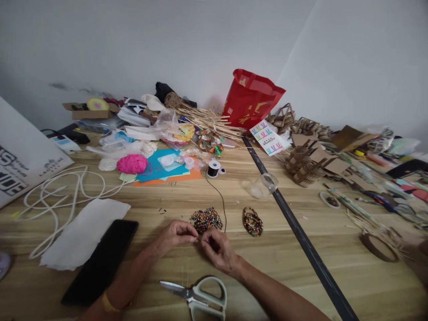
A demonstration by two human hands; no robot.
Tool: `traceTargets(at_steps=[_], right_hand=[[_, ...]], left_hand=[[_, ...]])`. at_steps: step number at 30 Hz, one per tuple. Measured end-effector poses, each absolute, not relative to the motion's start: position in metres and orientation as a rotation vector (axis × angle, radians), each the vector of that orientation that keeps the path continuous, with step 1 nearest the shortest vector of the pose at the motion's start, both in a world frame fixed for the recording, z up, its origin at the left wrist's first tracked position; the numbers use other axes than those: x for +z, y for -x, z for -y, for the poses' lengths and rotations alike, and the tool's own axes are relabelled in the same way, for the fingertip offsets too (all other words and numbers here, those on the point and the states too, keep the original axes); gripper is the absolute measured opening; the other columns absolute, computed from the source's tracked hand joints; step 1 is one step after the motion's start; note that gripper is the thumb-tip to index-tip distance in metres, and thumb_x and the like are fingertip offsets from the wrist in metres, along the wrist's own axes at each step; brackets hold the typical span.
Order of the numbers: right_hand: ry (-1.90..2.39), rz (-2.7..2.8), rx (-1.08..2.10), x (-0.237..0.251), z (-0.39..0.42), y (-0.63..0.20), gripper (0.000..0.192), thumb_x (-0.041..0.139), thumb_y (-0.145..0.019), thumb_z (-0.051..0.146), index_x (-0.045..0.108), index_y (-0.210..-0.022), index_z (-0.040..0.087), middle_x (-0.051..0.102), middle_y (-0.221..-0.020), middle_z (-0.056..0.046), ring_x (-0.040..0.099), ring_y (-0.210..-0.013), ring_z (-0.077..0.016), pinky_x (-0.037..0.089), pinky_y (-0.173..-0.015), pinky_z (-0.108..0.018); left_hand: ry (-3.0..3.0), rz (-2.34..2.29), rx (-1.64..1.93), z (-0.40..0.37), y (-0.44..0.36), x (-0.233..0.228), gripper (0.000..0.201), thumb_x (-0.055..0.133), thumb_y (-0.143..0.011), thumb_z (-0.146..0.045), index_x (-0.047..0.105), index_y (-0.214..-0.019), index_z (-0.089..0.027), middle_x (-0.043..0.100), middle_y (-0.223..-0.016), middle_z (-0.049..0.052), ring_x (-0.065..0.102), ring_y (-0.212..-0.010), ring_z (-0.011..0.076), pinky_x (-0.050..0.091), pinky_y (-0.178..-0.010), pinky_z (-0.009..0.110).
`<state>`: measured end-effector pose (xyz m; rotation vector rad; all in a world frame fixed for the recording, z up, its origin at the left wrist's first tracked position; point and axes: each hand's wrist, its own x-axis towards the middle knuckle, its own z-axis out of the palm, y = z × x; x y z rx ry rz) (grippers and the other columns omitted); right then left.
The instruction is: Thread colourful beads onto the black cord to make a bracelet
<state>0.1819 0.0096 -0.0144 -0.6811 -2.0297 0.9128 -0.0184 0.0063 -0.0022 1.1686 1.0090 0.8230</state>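
My left hand (175, 236) and my right hand (219, 250) meet fingertip to fingertip low over the wooden table (301, 267), pinching something small between them, seemingly the end of a thin black cord (219, 194) and perhaps a bead. The cord runs up to a black spool (213, 169). Just beyond my fingers lies a loose heap of coloured beads (206, 219). To its right rests a coiled strand of strung beads (253, 221). White-handled scissors (200, 296) lie near my wrists.
A black phone (102, 261) and white cloth (85, 232) lie at the left by a white cable (63, 191). A pink yarn ball (132, 164), a clear jar (264, 185), a red bag (250, 98) and craft clutter fill the back and right.
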Motion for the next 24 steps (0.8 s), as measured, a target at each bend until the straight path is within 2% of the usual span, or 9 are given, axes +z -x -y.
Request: traceTargets(at_steps=[24], right_hand=[[0.665, 2.054, 0.840, -0.0162, -0.0103, -0.1796, 0.010, 0.051, -0.086, 0.019, 0.056, -0.078, 0.017, 0.055, -0.065, 0.000, 0.048, -0.056, -0.0106, 0.036, -0.052, -0.020]], left_hand=[[-1.120, -0.878, 0.804, -0.0069, 0.0190, -0.0081, 0.020, 0.081, -0.061, -0.029, 0.072, -0.072, -0.014, 0.070, -0.067, 0.001, 0.060, -0.062, 0.0116, 0.042, -0.062, 0.021]])
